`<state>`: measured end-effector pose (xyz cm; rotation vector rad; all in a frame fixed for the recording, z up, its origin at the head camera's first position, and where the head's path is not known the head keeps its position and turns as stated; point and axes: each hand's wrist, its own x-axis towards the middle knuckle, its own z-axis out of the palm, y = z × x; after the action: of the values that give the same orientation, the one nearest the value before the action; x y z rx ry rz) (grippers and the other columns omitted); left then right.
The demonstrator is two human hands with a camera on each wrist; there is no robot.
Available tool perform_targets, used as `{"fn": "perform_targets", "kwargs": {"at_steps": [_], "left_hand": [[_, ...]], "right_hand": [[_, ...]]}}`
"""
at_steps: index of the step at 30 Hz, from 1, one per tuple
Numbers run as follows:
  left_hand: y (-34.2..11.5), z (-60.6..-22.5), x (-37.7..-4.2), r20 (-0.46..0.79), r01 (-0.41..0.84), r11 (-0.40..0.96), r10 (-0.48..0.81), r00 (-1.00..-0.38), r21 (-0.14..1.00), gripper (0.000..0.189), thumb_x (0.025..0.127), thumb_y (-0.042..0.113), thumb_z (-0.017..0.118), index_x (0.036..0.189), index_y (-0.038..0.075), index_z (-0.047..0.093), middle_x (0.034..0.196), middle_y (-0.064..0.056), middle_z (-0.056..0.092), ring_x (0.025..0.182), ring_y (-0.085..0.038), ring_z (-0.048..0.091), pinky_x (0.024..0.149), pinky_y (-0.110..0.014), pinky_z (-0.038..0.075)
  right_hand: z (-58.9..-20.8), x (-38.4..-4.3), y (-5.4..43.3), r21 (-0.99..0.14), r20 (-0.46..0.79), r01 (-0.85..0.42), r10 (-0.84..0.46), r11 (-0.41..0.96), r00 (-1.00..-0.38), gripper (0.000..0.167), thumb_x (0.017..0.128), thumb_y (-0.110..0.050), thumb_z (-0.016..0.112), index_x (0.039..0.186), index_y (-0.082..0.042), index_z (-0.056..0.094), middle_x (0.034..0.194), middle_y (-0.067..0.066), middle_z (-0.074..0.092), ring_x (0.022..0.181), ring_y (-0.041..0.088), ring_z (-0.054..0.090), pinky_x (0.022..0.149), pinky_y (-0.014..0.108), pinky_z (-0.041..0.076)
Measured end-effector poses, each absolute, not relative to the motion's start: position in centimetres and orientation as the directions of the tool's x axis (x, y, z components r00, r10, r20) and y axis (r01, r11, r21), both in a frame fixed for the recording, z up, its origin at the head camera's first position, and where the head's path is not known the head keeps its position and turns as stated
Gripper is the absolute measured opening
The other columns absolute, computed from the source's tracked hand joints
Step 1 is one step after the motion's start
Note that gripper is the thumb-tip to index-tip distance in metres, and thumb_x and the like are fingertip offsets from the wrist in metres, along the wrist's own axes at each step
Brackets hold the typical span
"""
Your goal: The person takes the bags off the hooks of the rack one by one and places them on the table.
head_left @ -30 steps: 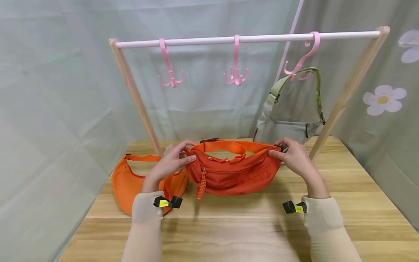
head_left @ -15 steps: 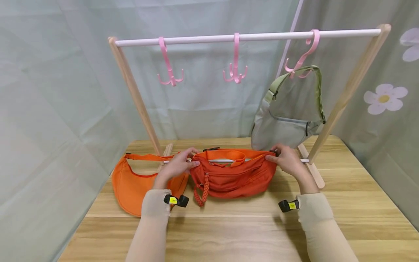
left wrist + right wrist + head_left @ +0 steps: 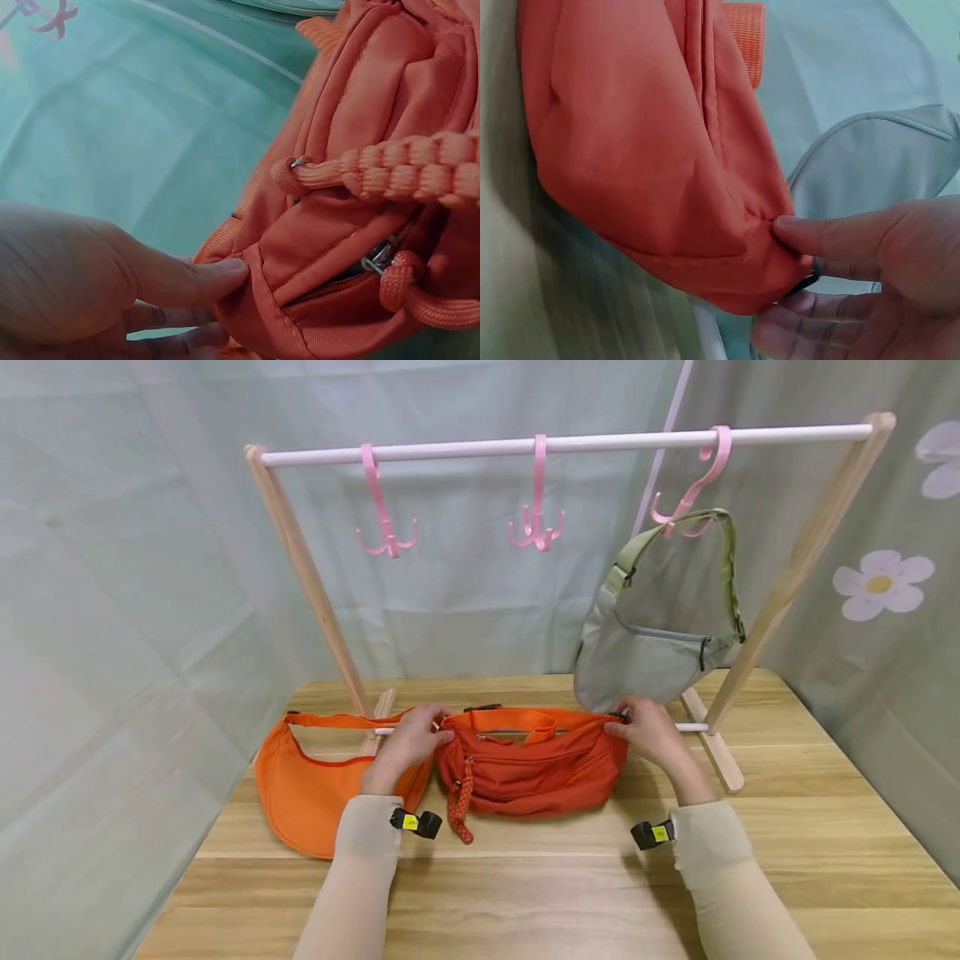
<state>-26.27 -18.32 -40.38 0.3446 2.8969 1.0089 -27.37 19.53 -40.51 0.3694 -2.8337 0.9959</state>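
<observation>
Forearms (image 3: 352, 878) stretched forward, left hand (image 3: 408, 745) and right hand (image 3: 654, 737) pinch opposite ends of the red bag (image 3: 532, 781).

So the backdrop's basically pale grey-green fabric (image 3: 465, 610) hung left and behind, kinda creased, with a darker grey curtain (image 3: 847, 693) on the right. That one's got a big white flower (image 3: 883, 585) with a yellow middle, pretty cute. Light-wood tabletop (image 3: 540, 910) with streaky grain, soft light leaving a pale sheen up front
</observation>
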Motion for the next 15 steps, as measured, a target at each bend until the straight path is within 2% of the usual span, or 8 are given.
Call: {"fn": "perform_targets", "kwargs": {"at_steps": [10,15], "left_hand": [[-18.01,-41.06,-26.28,-0.008,0.161,0.81,0.201,-0.98,0.563,0.029,0.103,0.006,0.063,0.131,0.0,0.064,0.12,-0.021,0.062,0.108,-0.034,0.061,0.09,-0.049,0.052],[-17.88,-41.08,-26.2,-0.013,0.15,0.817,0.19,-0.982,0.556,0.027,0.103,0.005,0.064,0.13,0.001,0.065,0.116,-0.019,0.063,0.106,-0.033,0.06,0.09,-0.049,0.052]], "right_hand": [[-41.01,-27.3,19.35,-0.662,0.105,-0.229,-0.214,0.713,-0.971,0.018,0.092,-0.004,0.076,0.101,0.005,0.063,0.072,0.009,0.059,0.049,0.018,0.058,0.047,0.032,0.05],[-41.15,-27.47,19.48,-0.662,0.083,-0.227,-0.231,0.714,-0.969,0.014,0.093,-0.003,0.073,0.1,0.004,0.063,0.071,0.008,0.061,0.053,0.02,0.059,0.048,0.032,0.051]]}}
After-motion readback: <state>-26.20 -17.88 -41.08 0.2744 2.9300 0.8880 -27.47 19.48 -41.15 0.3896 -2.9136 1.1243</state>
